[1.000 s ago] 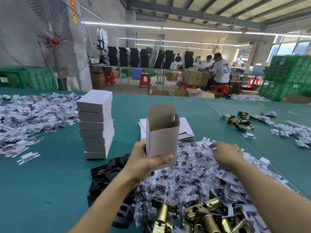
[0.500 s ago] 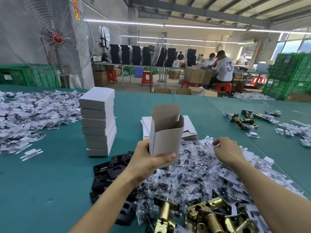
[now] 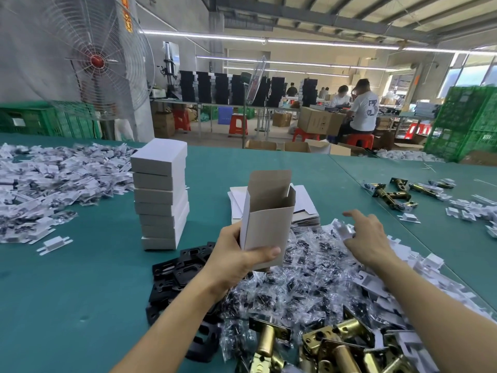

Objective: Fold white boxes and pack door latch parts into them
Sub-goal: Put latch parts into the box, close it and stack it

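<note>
My left hand (image 3: 236,261) grips an upright white box (image 3: 269,227) by its lower part, with its top flap standing open above the pile. To its right, my right hand (image 3: 368,238) hovers with fingers spread over white plastic parts (image 3: 343,229) and holds nothing that I can see. Below lie clear bags of dark screws (image 3: 309,273), black plates (image 3: 177,273) and brass latch bodies (image 3: 336,343). A stack of closed white boxes (image 3: 161,197) stands to the left. Flat box blanks (image 3: 304,201) lie behind the held box.
The green table (image 3: 80,292) carries a wide heap of white bagged parts (image 3: 40,181) at far left and more brass latches (image 3: 392,195) at far right. A big fan (image 3: 96,60) stands behind the table. People work at benches (image 3: 363,109) in the background.
My right hand has uncurled its fingers and spread them over the white plastic parts. My left hand keeps the open box in about the same place.
</note>
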A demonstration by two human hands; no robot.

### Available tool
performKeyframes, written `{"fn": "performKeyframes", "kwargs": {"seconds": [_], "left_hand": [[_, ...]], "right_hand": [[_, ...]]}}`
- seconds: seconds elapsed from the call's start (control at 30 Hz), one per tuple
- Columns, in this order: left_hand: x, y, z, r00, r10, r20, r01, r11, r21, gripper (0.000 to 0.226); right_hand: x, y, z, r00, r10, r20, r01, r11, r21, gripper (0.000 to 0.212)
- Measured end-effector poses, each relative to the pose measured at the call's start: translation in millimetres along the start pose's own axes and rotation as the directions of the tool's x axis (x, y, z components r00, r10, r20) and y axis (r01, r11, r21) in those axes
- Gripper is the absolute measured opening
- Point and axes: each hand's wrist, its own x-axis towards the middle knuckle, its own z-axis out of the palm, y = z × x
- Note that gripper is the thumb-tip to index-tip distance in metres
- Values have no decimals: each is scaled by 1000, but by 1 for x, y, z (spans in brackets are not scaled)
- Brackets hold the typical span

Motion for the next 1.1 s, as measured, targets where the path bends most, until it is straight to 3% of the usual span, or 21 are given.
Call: {"fn": "performKeyframes", "kwargs": {"seconds": [0.1,0.17,0.3,0.5,0.63,0.73,0.87,0.93,1.03,1.1], "left_hand": [[1,-1,-1,1000,10,-3,-10,1000,-9,36],[1,-2,-2,1000,21,0,-21,1000,-11,40],[3,-4,-2,999,44,-7,-44,999,22,41],[5,-10,-2,988,63,-140,-49,994,97,31],[5,-12,2,970,147,-195,-119,981,150,24],[3,-7,6,925,284,-254,-262,958,117,24],[2,0,7,855,429,-292,-405,903,143,42],[1,-3,7,850,433,-299,-391,900,192,50],[2,-8,8,869,377,-321,-317,922,224,12],[4,-12,8,868,361,-342,-269,920,286,23]], "right_hand": [[1,0,-2,1000,-1,20,2,998,-68,27],[-1,-5,-7,999,-18,34,20,997,-80,26],[-7,-34,-31,977,-122,-175,138,987,79,25],[-45,-129,-69,818,-359,-451,529,778,340,13],[-75,-168,-74,708,-494,-504,680,669,300,13],[-90,-177,-75,604,-546,-581,771,584,254,21],[-102,-181,-83,470,-568,-675,869,429,245,14],[-105,-183,-85,454,-601,-658,875,441,200,7],[-108,-184,-84,452,-629,-633,864,484,137,6],[-108,-185,-82,452,-655,-605,847,528,61,9]]}}
